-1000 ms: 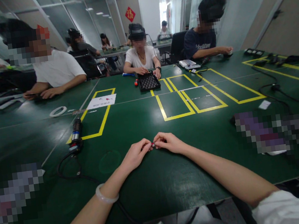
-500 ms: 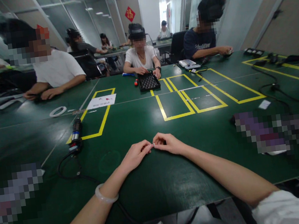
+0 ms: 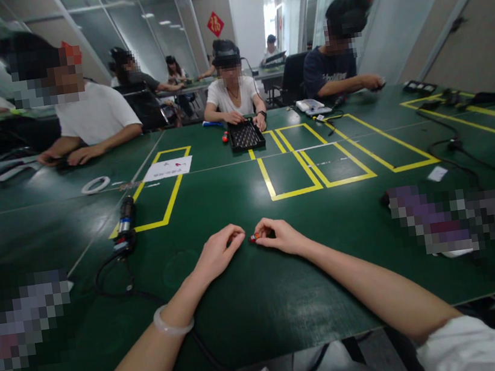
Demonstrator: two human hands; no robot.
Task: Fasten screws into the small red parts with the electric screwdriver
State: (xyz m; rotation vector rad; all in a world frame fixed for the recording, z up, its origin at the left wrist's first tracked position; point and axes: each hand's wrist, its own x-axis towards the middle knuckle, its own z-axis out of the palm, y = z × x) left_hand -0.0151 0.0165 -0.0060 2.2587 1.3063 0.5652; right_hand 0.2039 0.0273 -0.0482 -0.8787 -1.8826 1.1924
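Note:
My right hand (image 3: 279,235) pinches a small red and orange piece (image 3: 253,239) with a pale, shiny bit on it, too small to name. It sticks out from the thumb and forefinger toward the left. Just across a narrow gap, my left hand (image 3: 220,248) has its fingers curled together against the thumb; whatever may be in them is hidden. Both hands are low over the green table (image 3: 263,305), wrists turned inward. A pale bangle (image 3: 172,322) circles my left wrist.
A black cylindrical tool (image 3: 125,223) with a cable lies left of my hands. Yellow tape (image 3: 296,192) marks rectangles ahead. Opposite, a person works at a black tray (image 3: 246,135). A white sheet (image 3: 168,169) and a tape roll (image 3: 95,185) lie far left; blurred-out objects flank both sides.
My hands were touching at the fingertips; my left hand has drawn slightly left, opening a small gap. The red and orange piece in my right hand now shows.

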